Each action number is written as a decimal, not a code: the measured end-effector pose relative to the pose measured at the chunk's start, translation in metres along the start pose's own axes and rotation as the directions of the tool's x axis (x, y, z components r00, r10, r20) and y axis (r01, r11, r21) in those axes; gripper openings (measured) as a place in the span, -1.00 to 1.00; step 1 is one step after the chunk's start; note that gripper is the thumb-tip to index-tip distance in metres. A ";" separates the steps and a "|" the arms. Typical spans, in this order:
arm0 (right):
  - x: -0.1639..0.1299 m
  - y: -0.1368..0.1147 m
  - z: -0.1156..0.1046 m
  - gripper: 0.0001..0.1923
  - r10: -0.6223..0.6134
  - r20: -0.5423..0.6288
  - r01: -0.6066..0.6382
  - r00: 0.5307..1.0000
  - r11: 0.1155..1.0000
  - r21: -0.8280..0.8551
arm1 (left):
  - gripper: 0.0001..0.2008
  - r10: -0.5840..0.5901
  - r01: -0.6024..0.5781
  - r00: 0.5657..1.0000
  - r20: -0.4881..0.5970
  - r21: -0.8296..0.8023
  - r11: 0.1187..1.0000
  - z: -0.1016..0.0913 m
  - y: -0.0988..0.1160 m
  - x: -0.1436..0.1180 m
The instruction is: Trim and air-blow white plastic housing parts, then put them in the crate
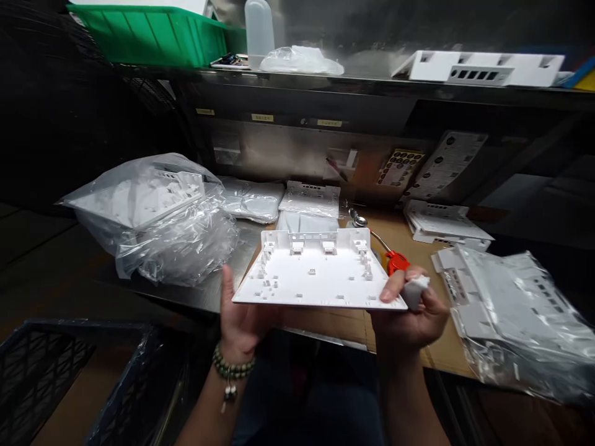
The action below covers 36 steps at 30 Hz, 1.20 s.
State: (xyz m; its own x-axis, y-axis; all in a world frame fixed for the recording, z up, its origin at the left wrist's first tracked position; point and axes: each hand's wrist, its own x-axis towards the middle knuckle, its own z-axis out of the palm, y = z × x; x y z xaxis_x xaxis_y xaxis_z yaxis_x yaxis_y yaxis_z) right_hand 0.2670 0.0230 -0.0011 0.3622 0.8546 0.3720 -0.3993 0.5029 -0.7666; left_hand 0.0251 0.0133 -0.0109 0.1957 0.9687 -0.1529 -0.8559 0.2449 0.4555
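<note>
Both hands hold a flat white plastic housing panel point(316, 275) above the front of the bench, its inner side up with small clips and ribs. My left hand point(239, 319) supports its near left corner from below, thumb up along the edge; a bead bracelet is on that wrist. My right hand point(411, 316) grips the near right corner with the thumb on top and also holds a small white piece point(415, 290) in its fingers. A screwdriver with a red handle point(395, 260) lies on the bench just behind that hand.
Clear bags of white plastic parts sit at left point(153, 217) and right point(506, 310). More white panels point(441, 226) are stacked at the back. A black crate point(69, 371) stands at lower left. The shelf above carries a green bin point(153, 34), a bottle and a white housing point(478, 67).
</note>
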 end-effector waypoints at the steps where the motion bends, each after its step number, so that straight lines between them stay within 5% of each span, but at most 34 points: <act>1: -0.002 0.001 -0.003 -0.83 0.007 0.038 -0.007 0.999 1.000 -0.010 | -0.11 -0.089 0.087 0.996 -0.027 -0.071 0.994 0.005 0.004 0.003; 4: -0.004 0.004 -0.019 -0.81 0.048 0.118 -0.040 0.992 0.997 -0.066 | -0.35 -0.186 0.160 0.975 -0.117 -0.206 0.965 0.023 0.015 0.010; 7: 0.002 0.005 -0.036 -0.82 0.072 0.072 -0.046 0.995 0.947 -0.319 | -0.43 -0.157 0.112 0.975 -0.160 -0.259 0.959 0.036 0.021 0.013; 10: 0.005 -0.001 -0.036 -0.81 -0.083 0.068 0.107 0.994 0.743 -0.660 | -0.45 -0.106 0.059 0.977 -0.186 -0.238 0.969 0.044 0.021 0.011; 12: -0.002 -0.007 -0.022 -0.86 -0.209 0.201 0.287 0.957 0.589 -0.755 | -0.45 -0.054 0.006 0.974 -0.222 -0.215 0.977 0.047 0.018 0.007; 14: -0.016 -0.013 0.003 -0.86 -0.194 0.376 0.416 0.906 0.569 -0.709 | -0.43 0.011 -0.062 0.966 -0.259 -0.193 0.979 0.051 0.013 0.004; 19: -0.055 -0.012 0.073 -0.71 -0.085 0.666 0.519 0.741 0.702 -0.488 | -0.44 0.110 -0.148 0.970 -0.216 -0.171 0.974 0.061 0.004 -0.005; 24: -0.068 -0.002 0.087 -0.83 -0.106 0.754 0.609 0.648 0.667 -0.429 | -0.48 0.033 -0.071 0.979 -0.200 -0.187 0.980 0.058 0.007 -0.010; 30: -0.065 -0.005 0.081 -0.86 -0.089 0.757 0.640 0.647 0.603 -0.477 | -0.41 0.146 -0.186 0.952 -0.271 -0.126 0.974 0.056 0.006 -0.009; 36: -0.067 -0.001 0.083 -0.87 -0.100 0.754 0.643 0.649 0.602 -0.474 | -0.40 0.135 -0.159 0.962 -0.238 -0.085 0.984 0.058 0.005 -0.009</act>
State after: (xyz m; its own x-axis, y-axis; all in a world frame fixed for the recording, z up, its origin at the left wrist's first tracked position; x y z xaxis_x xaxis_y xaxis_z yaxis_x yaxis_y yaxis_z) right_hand 0.1730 -0.0243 0.0186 -0.3597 0.6021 0.7128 0.3920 0.7908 -0.4701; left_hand 0.0465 0.0082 0.0434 -0.0414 0.9548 -0.2943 -0.9136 0.0830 0.3981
